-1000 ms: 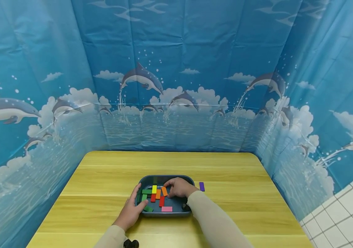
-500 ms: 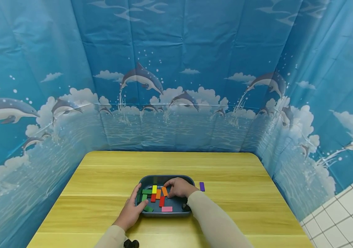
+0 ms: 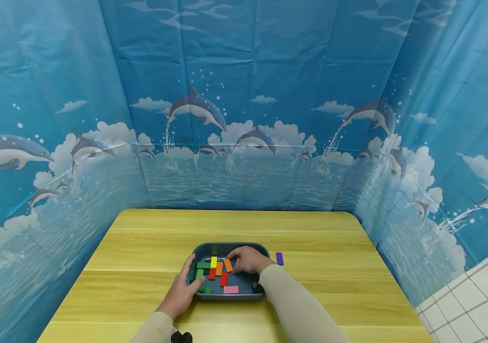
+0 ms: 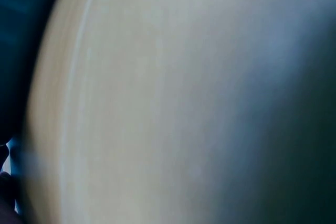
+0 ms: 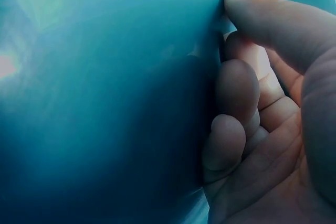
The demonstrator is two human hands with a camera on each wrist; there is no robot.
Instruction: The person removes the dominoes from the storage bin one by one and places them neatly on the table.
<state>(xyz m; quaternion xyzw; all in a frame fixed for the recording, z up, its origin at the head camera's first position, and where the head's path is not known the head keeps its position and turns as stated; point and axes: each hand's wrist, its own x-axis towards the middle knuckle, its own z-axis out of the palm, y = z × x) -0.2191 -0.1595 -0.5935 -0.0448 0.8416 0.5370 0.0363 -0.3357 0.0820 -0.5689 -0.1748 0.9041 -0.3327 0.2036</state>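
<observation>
We saw the dark tray (image 3: 230, 297) toward the front of the desk (image 3: 321, 281), taking twelve o'clock as straight away from the person. The desk ran on well past the rim toward ten, twelve and two o'clock, up to a rounded far edge before a blue dolphin curtain (image 3: 235, 181). A purple block (image 3: 279, 258) lay just outside the tray, between two and three o'clock.

At the tray's nine o'clock side we found the left hand (image 3: 182, 288) resting against the rim, fingers extended and thumb spread wide over the wall. The right hand (image 3: 250, 259) came in over the two o'clock side with bent fingers, forefinger and thumb drawn close about a slanted orange block (image 3: 227, 265); we could not tell whether they gripped it or only touched it.

Around that block we saw a second orange block (image 3: 219, 268) at nine o'clock, a yellow block (image 3: 214, 262) beyond it, and red blocks (image 3: 224, 278) toward seven. Green blocks (image 3: 203, 265) lay near the left wall and a pink block (image 3: 231, 289) at the tray's six o'clock.

Only the right wrist view gave us the curled lower fingers (image 5: 237, 90), with slivers of red and orange at one o'clock. The left wrist view gave us mostly a tan blur.
</observation>
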